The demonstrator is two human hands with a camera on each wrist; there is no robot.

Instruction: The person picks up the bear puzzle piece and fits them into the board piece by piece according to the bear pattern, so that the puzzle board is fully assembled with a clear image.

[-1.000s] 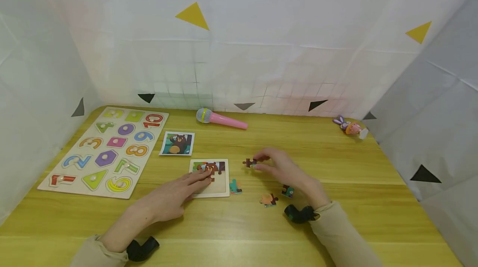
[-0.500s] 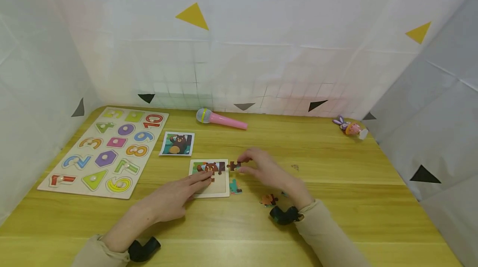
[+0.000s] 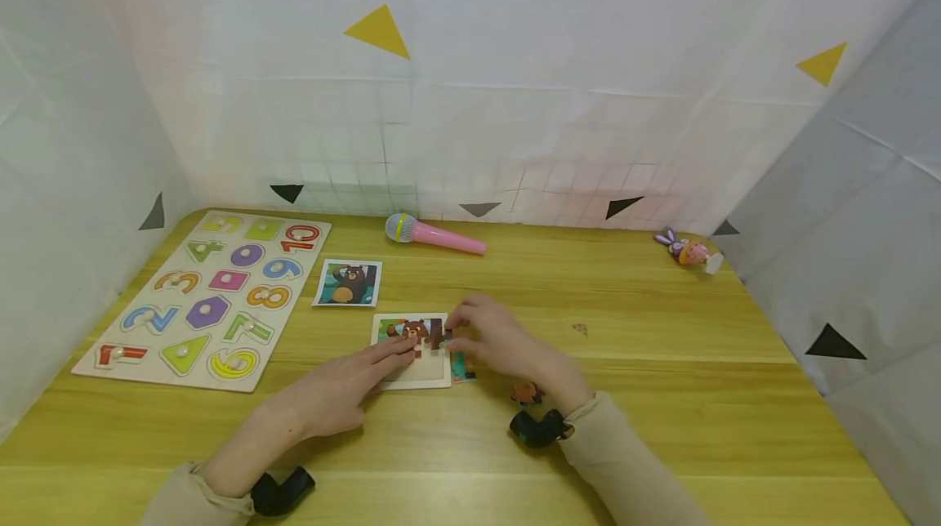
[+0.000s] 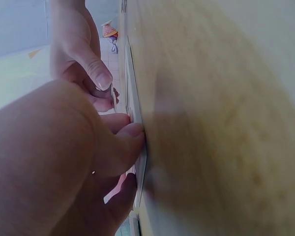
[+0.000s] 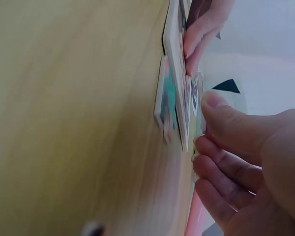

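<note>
A small wooden tray puzzle (image 3: 419, 384) with a brown bear picture lies in the middle of the table. My left hand (image 3: 331, 391) rests on it, fingers extended over the bear, thumb by the near rim in the left wrist view. Between thumb and fingertips, my right hand (image 3: 500, 338) pinches a dark brown puzzle piece (image 3: 439, 336) over the tray's right side; whether it touches the tray cannot be told. Beside the tray's right edge lies a teal puzzle piece (image 3: 461, 367), partly covered by the right hand. An orange-brown piece (image 3: 526, 393) lies nearer the right wrist.
A number and shape peg board (image 3: 169, 375) takes up the left of the table. Behind the tray lie a bear picture card (image 3: 348, 283) and a pink toy microphone (image 3: 444, 237). A rabbit toy (image 3: 689, 251) lies far right. White cloth walls enclose the table.
My right hand has carried the dark puzzle piece leftward, from beside the tray to over its right side. The right forearm now covers another loose piece. My left hand has stayed in place.
</note>
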